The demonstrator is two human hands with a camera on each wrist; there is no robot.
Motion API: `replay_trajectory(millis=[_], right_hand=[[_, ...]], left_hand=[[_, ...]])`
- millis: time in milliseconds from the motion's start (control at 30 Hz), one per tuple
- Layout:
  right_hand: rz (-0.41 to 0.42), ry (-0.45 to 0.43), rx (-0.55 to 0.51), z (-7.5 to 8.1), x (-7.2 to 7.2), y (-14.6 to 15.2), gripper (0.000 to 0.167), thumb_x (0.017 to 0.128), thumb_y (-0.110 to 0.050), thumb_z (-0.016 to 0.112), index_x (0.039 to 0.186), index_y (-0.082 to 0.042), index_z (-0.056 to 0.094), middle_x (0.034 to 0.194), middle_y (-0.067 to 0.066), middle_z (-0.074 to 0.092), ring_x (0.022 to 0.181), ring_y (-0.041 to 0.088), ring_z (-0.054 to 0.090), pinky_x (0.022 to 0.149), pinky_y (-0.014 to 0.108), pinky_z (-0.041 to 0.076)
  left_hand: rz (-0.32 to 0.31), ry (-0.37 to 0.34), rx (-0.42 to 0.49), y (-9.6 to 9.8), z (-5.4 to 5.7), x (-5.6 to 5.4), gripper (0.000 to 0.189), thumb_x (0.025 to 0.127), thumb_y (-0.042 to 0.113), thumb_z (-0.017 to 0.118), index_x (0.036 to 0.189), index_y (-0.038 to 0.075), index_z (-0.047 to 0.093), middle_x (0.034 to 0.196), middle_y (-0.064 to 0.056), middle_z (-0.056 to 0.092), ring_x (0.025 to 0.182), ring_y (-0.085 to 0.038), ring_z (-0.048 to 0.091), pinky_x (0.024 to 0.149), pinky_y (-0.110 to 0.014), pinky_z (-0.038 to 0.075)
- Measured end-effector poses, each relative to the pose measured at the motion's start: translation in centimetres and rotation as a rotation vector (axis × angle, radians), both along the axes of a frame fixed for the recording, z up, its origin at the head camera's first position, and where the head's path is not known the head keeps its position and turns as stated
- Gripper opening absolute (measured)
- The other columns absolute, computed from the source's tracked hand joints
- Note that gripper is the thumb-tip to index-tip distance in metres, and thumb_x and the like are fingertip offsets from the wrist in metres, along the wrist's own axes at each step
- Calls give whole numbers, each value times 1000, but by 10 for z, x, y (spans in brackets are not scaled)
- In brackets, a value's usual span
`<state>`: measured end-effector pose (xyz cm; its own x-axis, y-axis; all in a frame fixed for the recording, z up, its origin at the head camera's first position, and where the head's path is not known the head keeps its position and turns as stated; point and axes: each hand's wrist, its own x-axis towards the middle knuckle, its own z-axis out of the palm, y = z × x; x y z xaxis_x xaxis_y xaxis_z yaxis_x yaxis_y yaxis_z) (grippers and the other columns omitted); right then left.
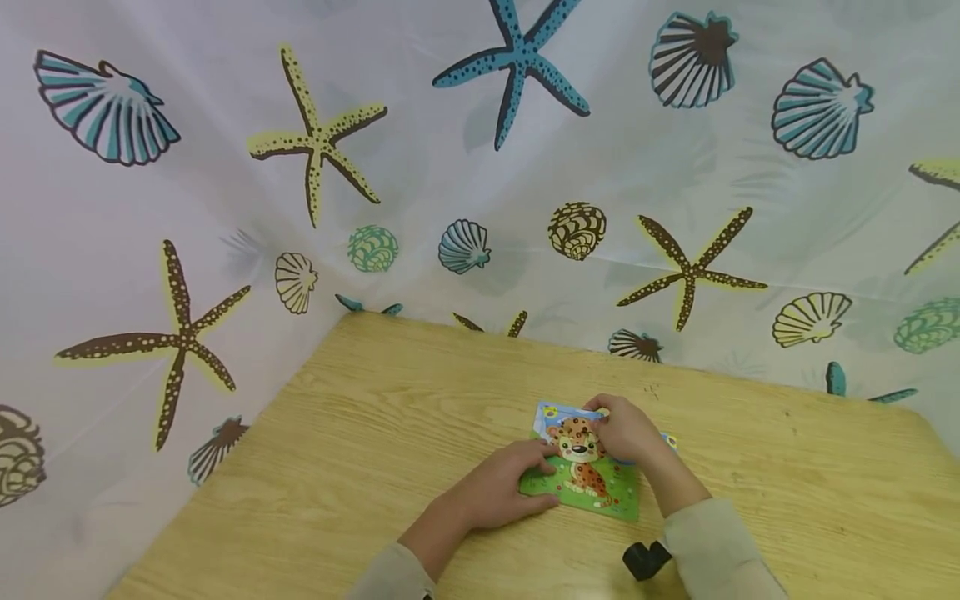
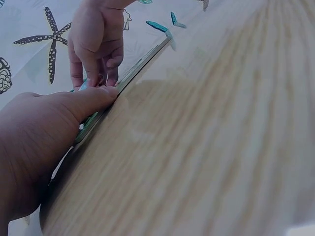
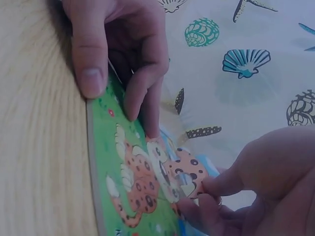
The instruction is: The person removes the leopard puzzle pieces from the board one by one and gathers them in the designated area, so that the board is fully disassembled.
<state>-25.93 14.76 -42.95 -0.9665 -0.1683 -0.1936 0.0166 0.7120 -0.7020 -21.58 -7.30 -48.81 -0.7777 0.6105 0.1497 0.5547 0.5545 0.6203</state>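
A flat picture puzzle [image 1: 622, 496] with a spotted leopard cub on green grass and blue sky lies on the wooden table. My left hand [image 1: 504, 485] rests on its left side, with the thumb [image 2: 93, 101] along the near edge and bent fingertips touching the picture. Over the upper part, my right hand [image 1: 628, 429] pinches a spotted orange puzzle piece [image 3: 189, 167] between thumb and fingers. In the right wrist view this piece is tilted at the cub's head; whether it sits fully in the board cannot be told. My right hand and wrist hide part of the sky.
Wooden tabletop [image 1: 390, 417] surrounds the puzzle. White cloth [image 1: 420, 167] printed with starfish and shells hangs along the back and left sides. A small black device [image 1: 645, 560] is beside the right sleeve.
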Motion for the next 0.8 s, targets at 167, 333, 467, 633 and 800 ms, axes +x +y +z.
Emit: replay_trajectory(millis=[167, 333, 467, 633, 800], right_hand=[[2, -67, -95, 7, 2, 4, 29, 104, -5, 47, 131, 0, 56, 86, 16, 65, 62, 17, 61, 53, 27, 50], [-16, -74, -285, 1, 10, 25, 37, 103, -4, 52, 138, 6, 49, 93, 19, 64, 71, 19, 69, 65, 32, 60], [-36, -91, -377, 1, 16, 44, 42, 102, -6, 54, 141, 8, 45, 102, 19, 64, 76, 17, 69, 70, 30, 61], [-75, -101, -430, 1, 18, 64, 42, 102, -7, 56, 140, 8, 45, 109, 20, 63, 79, 16, 69, 73, 28, 61], [-138, -117, -473, 0, 19, 82, 46, 103, -11, 56, 144, 6, 42, 105, 13, 66, 81, 15, 70, 76, 27, 61]], left_hand=[[-7, -2, 2, 0, 3, -2, 36, 94, 38, 70, 120, 13, 69, 147, 2, 53, 144, -24, 43, 120, -43, 36], [-19, -13, 6, 1, 4, -1, 35, 93, 36, 71, 119, 12, 68, 148, 2, 53, 144, -23, 42, 120, -42, 35], [-33, -2, 4, 3, 5, -1, 34, 93, 36, 71, 118, 12, 68, 148, 1, 53, 144, -23, 42, 120, -41, 34], [-25, -16, 6, 1, 3, -2, 35, 94, 38, 70, 120, 13, 68, 149, 2, 52, 145, -23, 42, 120, -43, 35], [-25, -35, 14, -1, 2, -2, 36, 94, 39, 70, 120, 14, 67, 149, 3, 52, 145, -22, 41, 121, -43, 34]])
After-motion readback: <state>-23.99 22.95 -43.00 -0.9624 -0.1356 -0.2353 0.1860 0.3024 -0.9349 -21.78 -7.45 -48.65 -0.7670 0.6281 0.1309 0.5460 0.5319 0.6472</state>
